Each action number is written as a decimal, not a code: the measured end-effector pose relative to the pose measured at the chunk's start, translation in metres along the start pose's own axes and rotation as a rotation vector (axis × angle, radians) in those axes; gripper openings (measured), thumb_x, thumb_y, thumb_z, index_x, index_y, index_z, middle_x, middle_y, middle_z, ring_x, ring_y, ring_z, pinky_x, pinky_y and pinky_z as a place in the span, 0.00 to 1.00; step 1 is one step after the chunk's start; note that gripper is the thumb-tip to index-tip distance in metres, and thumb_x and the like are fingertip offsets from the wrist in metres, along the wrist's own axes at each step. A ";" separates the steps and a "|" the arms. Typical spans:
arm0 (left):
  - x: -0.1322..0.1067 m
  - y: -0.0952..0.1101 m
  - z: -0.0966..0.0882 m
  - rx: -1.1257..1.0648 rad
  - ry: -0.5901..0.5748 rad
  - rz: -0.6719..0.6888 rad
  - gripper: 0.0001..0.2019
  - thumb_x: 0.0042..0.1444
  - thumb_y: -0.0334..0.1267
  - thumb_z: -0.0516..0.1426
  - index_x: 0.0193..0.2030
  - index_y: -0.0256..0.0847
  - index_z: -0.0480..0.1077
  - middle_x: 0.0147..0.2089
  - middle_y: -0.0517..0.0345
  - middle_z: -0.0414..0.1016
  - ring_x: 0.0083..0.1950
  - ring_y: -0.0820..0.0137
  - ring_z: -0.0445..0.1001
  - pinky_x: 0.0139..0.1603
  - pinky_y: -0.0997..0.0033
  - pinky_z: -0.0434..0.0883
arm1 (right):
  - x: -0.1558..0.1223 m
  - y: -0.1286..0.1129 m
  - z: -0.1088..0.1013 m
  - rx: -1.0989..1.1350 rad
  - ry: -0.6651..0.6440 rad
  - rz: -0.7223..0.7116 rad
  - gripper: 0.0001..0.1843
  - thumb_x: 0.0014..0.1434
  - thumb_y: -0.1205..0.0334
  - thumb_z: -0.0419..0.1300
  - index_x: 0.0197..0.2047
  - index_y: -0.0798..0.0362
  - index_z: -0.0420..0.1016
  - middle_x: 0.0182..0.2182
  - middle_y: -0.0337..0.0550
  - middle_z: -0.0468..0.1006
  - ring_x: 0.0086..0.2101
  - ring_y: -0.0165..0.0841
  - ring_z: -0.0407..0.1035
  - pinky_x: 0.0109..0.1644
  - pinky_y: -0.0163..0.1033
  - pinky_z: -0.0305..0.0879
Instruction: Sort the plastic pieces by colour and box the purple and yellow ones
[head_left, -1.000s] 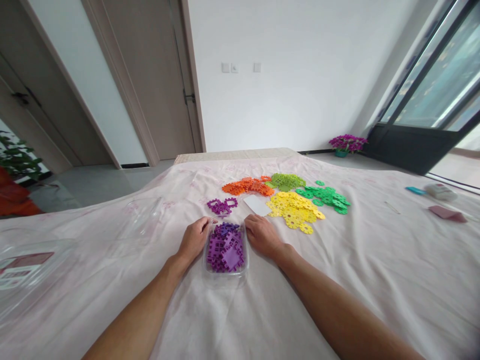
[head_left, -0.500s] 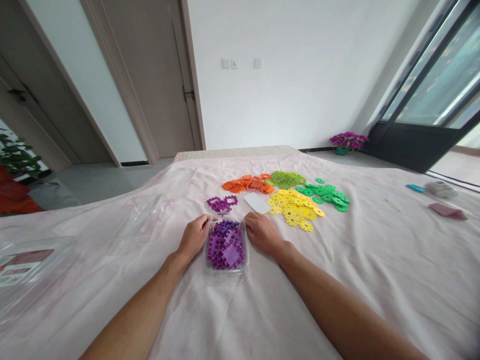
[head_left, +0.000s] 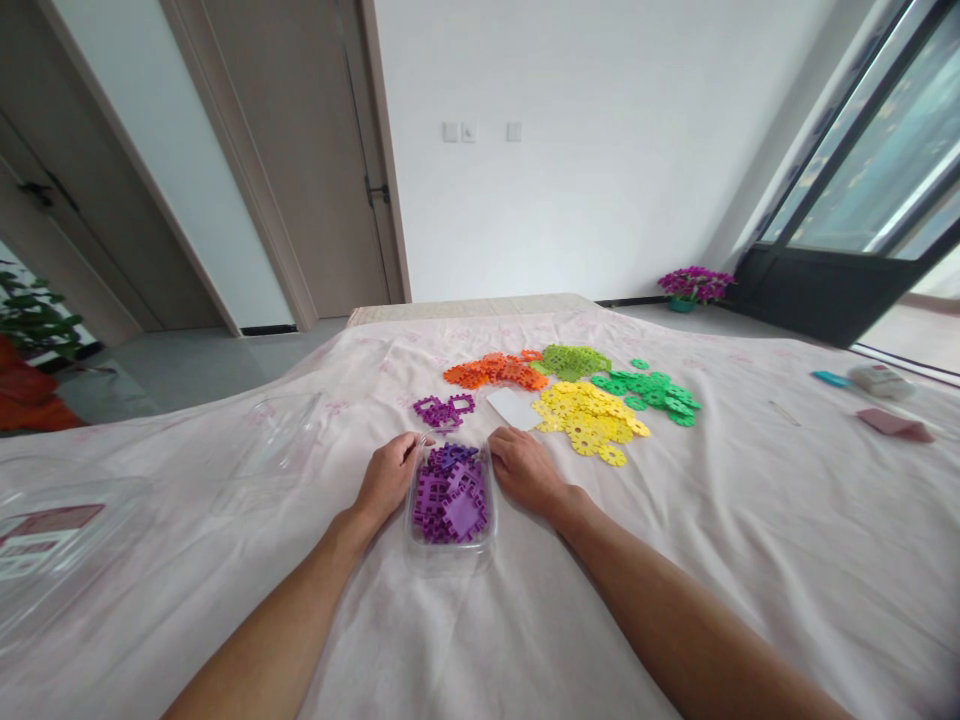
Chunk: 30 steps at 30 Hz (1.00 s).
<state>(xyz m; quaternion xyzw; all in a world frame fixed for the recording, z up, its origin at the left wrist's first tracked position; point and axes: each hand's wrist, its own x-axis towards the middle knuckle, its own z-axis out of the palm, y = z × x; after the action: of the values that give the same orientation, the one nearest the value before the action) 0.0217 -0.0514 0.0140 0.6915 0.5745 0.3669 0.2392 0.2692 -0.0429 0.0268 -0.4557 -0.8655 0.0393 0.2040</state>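
Note:
A clear plastic container [head_left: 451,550] sits on the cloth between my hands, filled with purple and violet interlocking building pieces [head_left: 448,500]. Curled around its far left corner is my left hand [head_left: 390,474], its thumb at the rim. My right hand [head_left: 523,464] lies closed against the far right corner, fingers bent under and partly hidden. Just beyond the container lie loose purple pieces [head_left: 444,411], some of them square frames. A white card [head_left: 513,408] rests past my right hand, next to a heap of yellow disc pieces [head_left: 589,415].
Orange pieces [head_left: 496,371], lime pieces [head_left: 574,362] and green pieces [head_left: 660,390] lie heaped farther back. At left are a clear lid [head_left: 274,432] and a labelled clear box [head_left: 75,520]. A pink cloth [head_left: 894,424] and a blue item [head_left: 831,379] lie at right.

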 end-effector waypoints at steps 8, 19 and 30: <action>0.000 0.000 0.000 -0.015 0.001 -0.003 0.13 0.61 0.40 0.51 0.46 0.44 0.75 0.47 0.56 0.81 0.48 0.66 0.77 0.50 0.71 0.70 | 0.000 0.000 0.000 0.008 0.001 -0.008 0.09 0.61 0.72 0.52 0.31 0.53 0.68 0.36 0.42 0.74 0.40 0.32 0.66 0.44 0.36 0.55; 0.000 -0.002 0.001 -0.012 0.004 0.002 0.13 0.61 0.40 0.51 0.47 0.44 0.75 0.48 0.56 0.81 0.48 0.66 0.77 0.49 0.71 0.71 | 0.000 0.002 0.002 0.009 0.001 -0.009 0.09 0.61 0.72 0.52 0.32 0.53 0.69 0.36 0.43 0.75 0.40 0.32 0.66 0.44 0.36 0.55; 0.001 -0.002 0.001 -0.002 0.005 0.007 0.13 0.61 0.39 0.51 0.45 0.45 0.75 0.46 0.58 0.81 0.48 0.67 0.78 0.50 0.71 0.70 | 0.000 0.001 0.002 0.006 0.009 -0.011 0.09 0.62 0.72 0.52 0.32 0.53 0.69 0.36 0.42 0.74 0.39 0.32 0.66 0.44 0.36 0.55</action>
<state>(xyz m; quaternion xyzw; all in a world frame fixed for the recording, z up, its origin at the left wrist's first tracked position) 0.0214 -0.0503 0.0121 0.6923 0.5722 0.3702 0.2371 0.2699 -0.0423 0.0248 -0.4504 -0.8670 0.0387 0.2097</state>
